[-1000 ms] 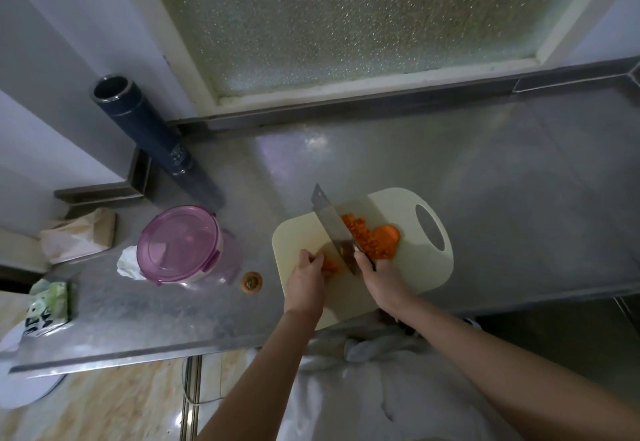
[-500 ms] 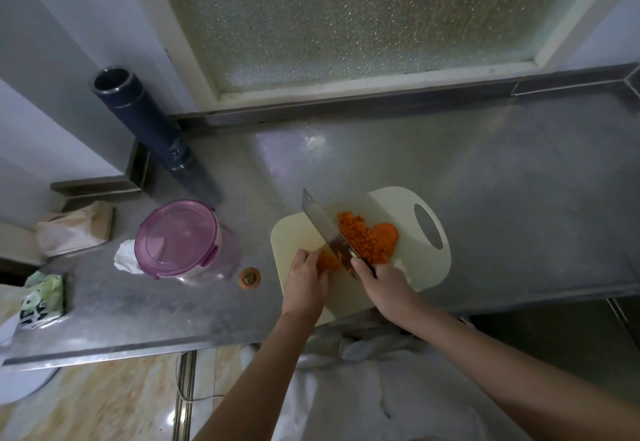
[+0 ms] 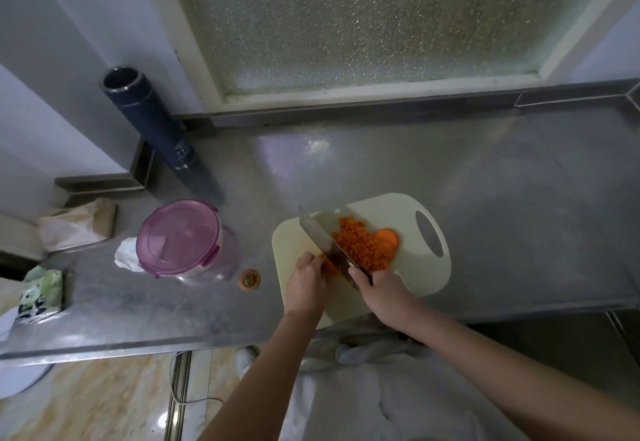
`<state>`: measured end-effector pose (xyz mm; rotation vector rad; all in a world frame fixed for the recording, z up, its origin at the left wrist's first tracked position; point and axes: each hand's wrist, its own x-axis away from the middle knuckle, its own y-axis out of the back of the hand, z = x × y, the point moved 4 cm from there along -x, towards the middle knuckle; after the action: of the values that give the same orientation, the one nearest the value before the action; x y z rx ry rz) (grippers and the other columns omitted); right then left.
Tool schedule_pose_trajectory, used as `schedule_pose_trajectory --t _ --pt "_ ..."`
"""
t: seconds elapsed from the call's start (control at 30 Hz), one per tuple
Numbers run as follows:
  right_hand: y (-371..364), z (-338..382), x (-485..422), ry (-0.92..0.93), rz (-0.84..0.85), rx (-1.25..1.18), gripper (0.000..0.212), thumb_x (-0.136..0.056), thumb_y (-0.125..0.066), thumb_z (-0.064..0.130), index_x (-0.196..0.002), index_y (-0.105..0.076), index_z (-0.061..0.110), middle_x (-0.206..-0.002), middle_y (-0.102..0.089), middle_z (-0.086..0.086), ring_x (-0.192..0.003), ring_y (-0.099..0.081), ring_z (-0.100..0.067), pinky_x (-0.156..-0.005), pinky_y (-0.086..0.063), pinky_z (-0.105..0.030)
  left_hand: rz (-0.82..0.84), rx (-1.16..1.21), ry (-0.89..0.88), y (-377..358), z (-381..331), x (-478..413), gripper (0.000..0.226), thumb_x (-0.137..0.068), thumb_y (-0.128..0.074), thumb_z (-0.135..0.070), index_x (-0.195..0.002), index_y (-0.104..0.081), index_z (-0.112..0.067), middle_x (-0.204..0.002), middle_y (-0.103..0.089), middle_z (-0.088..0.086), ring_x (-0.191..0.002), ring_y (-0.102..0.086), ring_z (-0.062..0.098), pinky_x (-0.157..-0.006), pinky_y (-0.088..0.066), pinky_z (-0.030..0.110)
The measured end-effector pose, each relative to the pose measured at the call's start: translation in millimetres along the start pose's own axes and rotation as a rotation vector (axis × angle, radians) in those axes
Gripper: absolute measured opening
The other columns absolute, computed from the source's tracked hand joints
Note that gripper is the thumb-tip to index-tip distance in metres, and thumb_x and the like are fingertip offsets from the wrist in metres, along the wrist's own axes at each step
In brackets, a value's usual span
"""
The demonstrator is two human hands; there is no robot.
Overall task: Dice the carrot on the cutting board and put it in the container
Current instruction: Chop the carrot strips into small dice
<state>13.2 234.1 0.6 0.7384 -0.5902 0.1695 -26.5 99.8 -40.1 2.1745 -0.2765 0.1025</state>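
I have the right hand (image 3: 381,288) at lower centre of the frame, fingers wrapped round the handle of the cleaver (image 3: 322,236), whose broad blade runs up and to the left across the cream cutting board (image 3: 412,281). The left hand (image 3: 306,278) sits just left of the blade, its fingers curled down onto the remaining carrot stub (image 3: 327,265), which shows only as a sliver of orange between knuckles and steel. To the right of the blade, mid-board, lies the diced carrot pile (image 3: 360,246), with one flat carrot slice (image 3: 388,238) touching its right edge. The container (image 3: 180,236) stands well to the left on the steel counter (image 3: 485,215), its pink lid on, and a trimmed carrot end (image 3: 249,278) lies between it and the board. I judge the stub stiff and crisp but short, so it is likely to roll or skid; I would pin it from above with the fingertips tucked back from the edge. The dice look light and loose, and will scatter if pinched, so scooping them on the flat of the blade seems better. The lid needs to come off first.
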Motion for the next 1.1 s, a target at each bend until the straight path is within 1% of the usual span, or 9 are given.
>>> schedule_pose_trajectory --t 0.17,0.3,0.4,0.53,0.6,0.73,0.87,1.0,1.1 --pt "-5 1 -5 -0.008 -0.005 0.064 0.053 -0.098 -0.033 0.049 -0.06 -0.044 0.013 -0.058 -0.047 -0.003 -0.055 -0.047 -0.019 -0.053 -0.035 -0.031 0.028 -0.005 0.032 1 0 -4 0.025 -0.086 -0.048 0.002 -0.104 -0.064 -0.002 -0.099 -0.054 0.013 -0.09 -0.054 0.029 -0.076 -0.047 0.037" --pt "-13 3 -8 0.013 -0.037 0.119 0.053 -0.098 -0.032 0.049 -0.059 -0.043 0.015 -0.057 -0.046 -0.002 -0.054 -0.045 -0.018 -0.049 -0.032 -0.03 0.039 0.011 0.052 2 1 -7 0.027 -0.084 -0.047 0.004 -0.103 -0.065 -0.003 -0.097 -0.054 0.013 -0.088 -0.055 0.029 -0.075 -0.048 0.037" --pt "-18 0 -10 0.038 -0.057 0.122 0.052 -0.098 -0.032 0.049 -0.058 -0.041 0.017 -0.056 -0.045 0.0 -0.052 -0.045 -0.017 -0.044 -0.029 -0.023 0.04 0.008 0.062 3 0 -7 0.027 -0.085 -0.047 0.004 -0.103 -0.065 -0.004 -0.098 -0.055 0.012 -0.088 -0.057 0.029 -0.074 -0.049 0.037" --pt "-24 2 -14 0.064 -0.067 0.106 0.049 -0.097 -0.033 0.05 -0.059 -0.038 0.019 -0.059 -0.047 -0.001 -0.063 -0.055 -0.027 -0.054 -0.034 -0.028 0.045 0.01 0.054 5 -3 -7 0.031 -0.083 -0.046 0.008 -0.105 -0.065 -0.003 -0.101 -0.056 0.013 -0.091 -0.057 0.029 -0.076 -0.05 0.037" --pt "-25 6 -20 0.075 -0.071 0.09 0.049 -0.097 -0.034 0.05 -0.059 -0.037 0.02 -0.064 -0.052 -0.006 -0.069 -0.059 -0.03 -0.057 -0.035 -0.029 0.047 -0.006 0.044 7 -4 -6 0.028 -0.085 -0.047 0.004 -0.105 -0.065 -0.004 -0.101 -0.056 0.014 -0.09 -0.057 0.03 -0.075 -0.049 0.037" --pt "-19 4 -27 0.054 -0.061 0.026 0.051 -0.097 -0.034 0.049 -0.059 -0.04 0.017 -0.059 -0.047 -0.003 -0.065 -0.054 -0.029 -0.055 -0.035 -0.031 0.034 -0.037 0.011 5 -3 -3 0.024 -0.09 -0.049 -0.006 -0.109 -0.064 -0.01 -0.096 -0.055 0.011 -0.087 -0.057 0.03 -0.07 -0.046 0.034" --pt "-11 -6 -32 0.0 -0.088 -0.063 0.054 -0.097 -0.036 0.05 -0.058 -0.045 0.012 -0.059 -0.047 -0.005 -0.066 -0.054 -0.027 -0.059 -0.036 -0.032 0.016 -0.035 0.027 7 -5 -3 0.023 -0.088 -0.051 -0.002 -0.105 -0.064 -0.008 -0.097 -0.055 0.011 -0.088 -0.057 0.029 -0.072 -0.045 0.033" --pt "-4 -13 -30 -0.005 -0.09 -0.181 0.058 -0.096 -0.035 0.05 -0.083 -0.063 0.001 -0.073 -0.062 -0.011 -0.078 -0.061 -0.032 -0.078 -0.048 -0.042 -0.007 -0.016 0.047 6 -6 -3 0.014 -0.087 -0.054 -0.004 -0.096 -0.064 -0.002 -0.097 -0.054 0.012 -0.087 -0.056 0.031 -0.071 -0.044 0.036" --pt "-1 -14 -26 0.009 -0.101 -0.204 0.061 -0.096 -0.036 0.049 -0.105 -0.063 -0.004 -0.093 -0.067 -0.018 -0.092 -0.062 -0.034 -0.087 -0.047 -0.044 -0.007 0.035 0.053 3 -7 -4 0.016 -0.087 -0.055 -0.002 -0.1 -0.064 -0.002 -0.101 -0.055 0.011 -0.087 -0.057 0.029 -0.072 -0.042 0.028"
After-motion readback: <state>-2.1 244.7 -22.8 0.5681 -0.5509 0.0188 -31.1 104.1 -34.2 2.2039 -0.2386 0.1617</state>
